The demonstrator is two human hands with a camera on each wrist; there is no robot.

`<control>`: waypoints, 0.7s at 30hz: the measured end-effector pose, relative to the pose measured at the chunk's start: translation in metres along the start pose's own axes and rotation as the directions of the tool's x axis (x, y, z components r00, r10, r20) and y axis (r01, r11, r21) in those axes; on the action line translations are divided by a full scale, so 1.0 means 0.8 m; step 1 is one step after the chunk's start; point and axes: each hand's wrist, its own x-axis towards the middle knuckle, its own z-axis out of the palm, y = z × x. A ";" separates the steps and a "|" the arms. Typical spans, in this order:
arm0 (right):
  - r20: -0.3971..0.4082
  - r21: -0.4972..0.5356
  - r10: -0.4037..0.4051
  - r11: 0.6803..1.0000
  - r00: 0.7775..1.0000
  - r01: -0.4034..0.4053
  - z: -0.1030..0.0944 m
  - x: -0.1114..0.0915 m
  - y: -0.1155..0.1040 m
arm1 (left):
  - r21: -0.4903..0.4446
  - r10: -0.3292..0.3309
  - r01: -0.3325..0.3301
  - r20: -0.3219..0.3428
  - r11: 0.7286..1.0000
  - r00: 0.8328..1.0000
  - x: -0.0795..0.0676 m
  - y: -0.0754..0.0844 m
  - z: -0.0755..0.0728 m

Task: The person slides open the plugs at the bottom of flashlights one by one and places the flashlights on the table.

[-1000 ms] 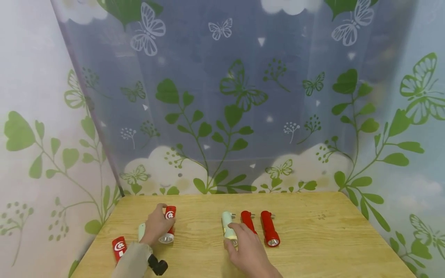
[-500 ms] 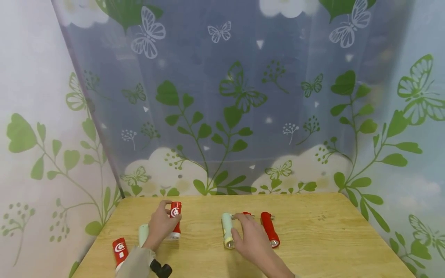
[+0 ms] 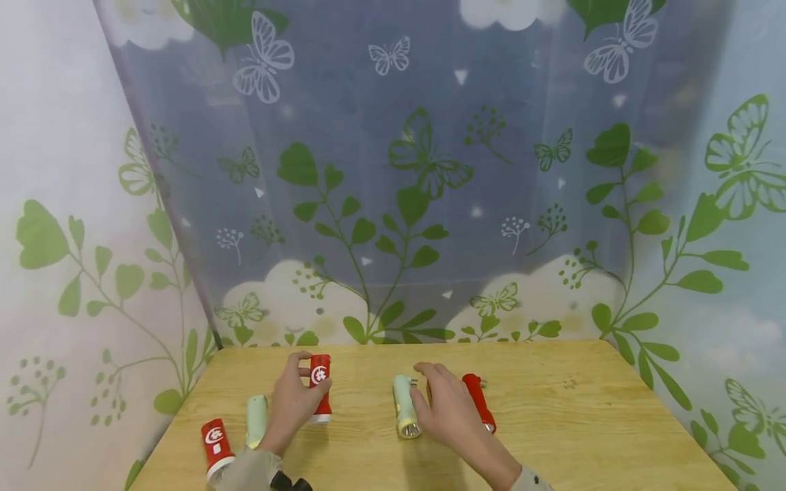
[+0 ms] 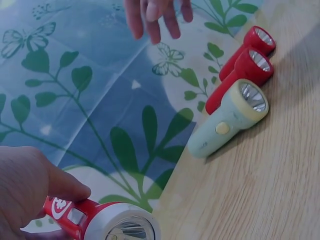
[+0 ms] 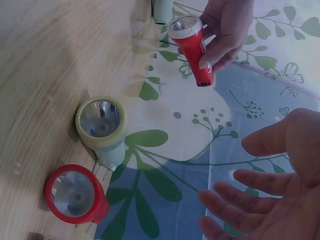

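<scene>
My left hand (image 3: 295,402) grips a red flashlight (image 3: 321,390) with a white head and a white emblem, thumb across its body. In the right wrist view that flashlight hangs off the tabletop, lens toward the camera. My right hand (image 3: 451,409) hovers with fingers spread and nothing in them. Under and beside it lie a mint flashlight (image 3: 404,406) with a cream head and a red flashlight (image 3: 479,401). Another red flashlight (image 4: 253,70) between these two shows in the left wrist view; my right hand hides it in the head view.
Left of my left forearm lie a second mint flashlight (image 3: 256,417) and a red flashlight with a white head (image 3: 216,444). The wooden table (image 3: 583,423) ends at a printed curtain (image 3: 393,239) behind. Metal plug prongs (image 5: 102,171) stick out from the mint flashlight near my right hand.
My left hand has raised the red flashlight and shifted right with it. My right hand has moved from the mint flashlight to over the middle red one.
</scene>
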 end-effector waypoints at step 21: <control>-0.009 0.144 -0.081 0.986 0.997 0.081 0.000 0.033 -0.001 | -0.149 0.051 -0.050 0.001 0.988 0.999 -0.024 0.026 0.023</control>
